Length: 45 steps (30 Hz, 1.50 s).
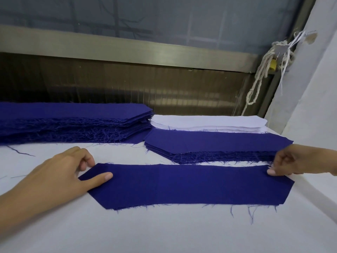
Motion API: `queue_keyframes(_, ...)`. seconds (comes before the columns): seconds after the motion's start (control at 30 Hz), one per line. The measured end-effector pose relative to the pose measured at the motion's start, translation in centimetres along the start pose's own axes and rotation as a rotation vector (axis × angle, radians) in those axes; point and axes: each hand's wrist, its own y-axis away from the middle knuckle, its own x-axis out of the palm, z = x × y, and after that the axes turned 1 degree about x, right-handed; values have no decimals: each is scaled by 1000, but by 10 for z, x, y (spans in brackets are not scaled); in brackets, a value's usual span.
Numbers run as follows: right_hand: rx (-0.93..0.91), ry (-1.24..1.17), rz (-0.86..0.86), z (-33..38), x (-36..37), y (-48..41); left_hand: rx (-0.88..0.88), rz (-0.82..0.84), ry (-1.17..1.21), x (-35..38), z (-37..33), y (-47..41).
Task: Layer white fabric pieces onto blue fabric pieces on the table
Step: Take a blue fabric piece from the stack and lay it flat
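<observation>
A long blue fabric piece (186,185) with pointed ends lies flat on the white table (164,230) in front of me. My left hand (60,178) rests on its left tip, thumb pressing the cloth and the other fingers curled at its upper edge. My right hand (299,159) pinches the piece's upper right corner. Behind it lies a small stack of blue pieces (215,145), and behind that a stack of white fabric pieces (207,122). A tall stack of blue pieces (73,123) sits at the back left.
A metal-framed window wall (127,46) runs along the table's far edge. A white rope and strings (262,73) hang at the back right corner beside a white draped sheet (313,88). Loose blue threads lie on the table.
</observation>
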Motion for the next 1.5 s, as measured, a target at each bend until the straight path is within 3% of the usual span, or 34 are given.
queue_keyframes(0.23,-57,23,-54,2,-1,9,-58,33,82,-1,9,-3)
queue_keyframes(0.77,-130,31,-32,12,6,9,0,139,169,13,47,-13)
queue_keyframes(1.13,-87,10,-51,14,7,10,48,24,312,8,31,-16)
queue_keyframes(1.3,-114,9,-17,15,6,9,38,108,459,1,28,-17)
queue_keyframes(1.5,-200,-61,23,16,6,11,91,283,397,-11,32,-17)
